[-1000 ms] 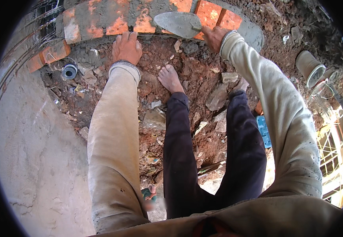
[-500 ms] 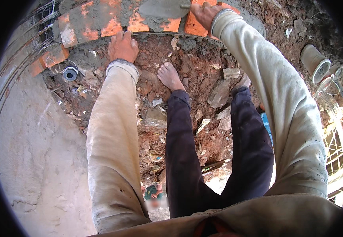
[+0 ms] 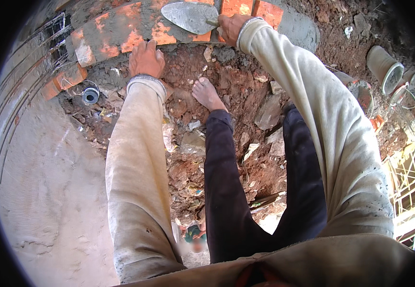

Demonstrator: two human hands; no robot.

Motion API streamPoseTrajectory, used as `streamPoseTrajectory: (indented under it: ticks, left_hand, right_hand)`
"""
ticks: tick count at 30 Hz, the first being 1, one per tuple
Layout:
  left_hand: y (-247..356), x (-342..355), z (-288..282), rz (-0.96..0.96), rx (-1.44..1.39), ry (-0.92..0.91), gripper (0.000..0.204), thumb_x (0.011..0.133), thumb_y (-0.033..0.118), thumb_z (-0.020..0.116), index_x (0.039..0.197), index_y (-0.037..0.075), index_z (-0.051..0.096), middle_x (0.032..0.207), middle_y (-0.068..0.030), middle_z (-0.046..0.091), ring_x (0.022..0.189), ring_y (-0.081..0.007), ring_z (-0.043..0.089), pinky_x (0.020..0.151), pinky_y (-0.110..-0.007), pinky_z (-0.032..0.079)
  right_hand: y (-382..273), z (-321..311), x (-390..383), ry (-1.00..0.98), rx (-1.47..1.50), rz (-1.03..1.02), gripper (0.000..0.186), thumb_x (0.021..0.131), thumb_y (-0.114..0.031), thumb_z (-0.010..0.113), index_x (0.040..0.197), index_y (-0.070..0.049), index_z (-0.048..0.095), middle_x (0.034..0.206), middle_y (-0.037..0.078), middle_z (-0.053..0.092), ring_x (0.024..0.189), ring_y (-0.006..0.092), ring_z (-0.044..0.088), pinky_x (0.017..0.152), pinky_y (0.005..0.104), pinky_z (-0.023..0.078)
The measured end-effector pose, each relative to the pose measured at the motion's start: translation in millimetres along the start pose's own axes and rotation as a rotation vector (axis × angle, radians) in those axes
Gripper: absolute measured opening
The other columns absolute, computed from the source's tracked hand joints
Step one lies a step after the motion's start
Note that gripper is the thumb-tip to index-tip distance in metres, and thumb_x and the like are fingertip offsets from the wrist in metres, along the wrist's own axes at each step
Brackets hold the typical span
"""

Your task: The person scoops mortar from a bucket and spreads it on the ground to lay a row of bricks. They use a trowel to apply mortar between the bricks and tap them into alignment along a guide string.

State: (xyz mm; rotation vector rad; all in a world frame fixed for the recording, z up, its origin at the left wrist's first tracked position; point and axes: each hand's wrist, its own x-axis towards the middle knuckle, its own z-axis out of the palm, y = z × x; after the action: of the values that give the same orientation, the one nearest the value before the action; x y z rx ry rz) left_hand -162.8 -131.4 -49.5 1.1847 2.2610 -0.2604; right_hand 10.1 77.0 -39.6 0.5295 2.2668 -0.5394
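A curved row of red bricks (image 3: 132, 26) smeared with grey mortar spans the top of the view. My right hand (image 3: 231, 28) is closed round the handle of a trowel (image 3: 190, 16), its pointed blade flat over the bricks and turned left. Just right of the blade are two cleaner bricks (image 3: 268, 14), then a bed of wet mortar (image 3: 299, 31). Against the row's near edge, my left hand (image 3: 146, 61) rests its bent, slightly parted fingertips on a brick, holding nothing visible. A thin string (image 3: 183, 43) runs along that edge.
Rubble-strewn red soil (image 3: 183, 174) surrounds my bare foot (image 3: 208, 94). A small grey spool (image 3: 90, 95) hangs below the bricks' left end. Steel rods (image 3: 14, 119) and a grey slab (image 3: 49, 191) lie left. Buckets (image 3: 382, 67) and a metal lattice (image 3: 410, 191) are right.
My right hand and the trowel have moved left and slightly down, baring the two bricks at the right. My left hand stays at the brick edge, barely shifted.
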Motion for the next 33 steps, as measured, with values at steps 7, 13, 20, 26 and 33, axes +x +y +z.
streamPoseTrajectory:
  ticks: [7, 13, 20, 26, 33]
  left_hand:
    - [1.9, 6.5, -0.3, -0.002, 0.084, -0.036, 0.037, 0.087, 0.025, 0.058, 0.121, 0.010, 0.057, 0.115, -0.0150, 0.055, 0.113, -0.0344, 0.050, 0.096, -0.046, 0.041]
    - [29.0, 6.9, -9.4, -0.102, -0.082, 0.123, 0.040, 0.083, 0.020, 0.059, 0.119, 0.003, 0.056, 0.113, -0.0188, 0.053, 0.111, -0.0370, 0.050, 0.096, -0.045, 0.042]
    - [90.7, -6.8, 37.2, -0.421, -0.512, 0.249, 0.059, 0.080, 0.015, 0.058, 0.130, -0.012, 0.041, 0.133, -0.0311, 0.044, 0.124, -0.0417, 0.044, 0.105, -0.044, 0.035]
    - [72.8, 23.0, 47.9, -0.704, -1.259, 0.319, 0.044, 0.079, 0.009, 0.060, 0.120, -0.004, 0.050, 0.112, -0.0178, 0.056, 0.098, -0.0286, 0.062, 0.087, -0.037, 0.049]
    - [98.3, 65.2, 43.8, -0.749, -0.592, 0.046, 0.044, 0.079, 0.019, 0.067, 0.119, 0.003, 0.056, 0.104, -0.0217, 0.063, 0.099, -0.0298, 0.064, 0.081, -0.037, 0.053]
  right_hand:
    - [90.0, 10.4, -45.1, -0.120, -0.320, -0.106, 0.027, 0.096, -0.017, 0.043, 0.119, -0.003, 0.045, 0.062, 0.013, 0.061, 0.052, 0.0245, 0.063, 0.044, 0.0412, 0.052]
    - [91.6, 21.3, -149.4, 0.395, 0.790, -0.108, 0.032, 0.092, -0.035, 0.055, 0.102, -0.005, 0.053, 0.062, 0.006, 0.054, 0.046, 0.0151, 0.051, 0.046, 0.0287, 0.046]
    - [20.6, 80.0, -127.4, -0.066, 1.745, 0.173, 0.024, 0.091, -0.026, 0.053, 0.089, -0.003, 0.058, 0.063, 0.004, 0.052, 0.048, 0.0142, 0.048, 0.046, 0.0306, 0.040]
    - [115.9, 70.8, -330.8, 0.113, 1.300, 0.111, 0.036, 0.086, -0.029, 0.056, 0.111, -0.003, 0.053, 0.078, 0.010, 0.058, 0.071, 0.0227, 0.059, 0.067, 0.0364, 0.047]
    - [218.1, 123.2, -544.6, 0.204, 1.452, 0.702, 0.031, 0.084, -0.022, 0.056, 0.107, -0.002, 0.052, 0.071, -0.001, 0.049, 0.056, 0.0065, 0.043, 0.047, 0.0221, 0.035]
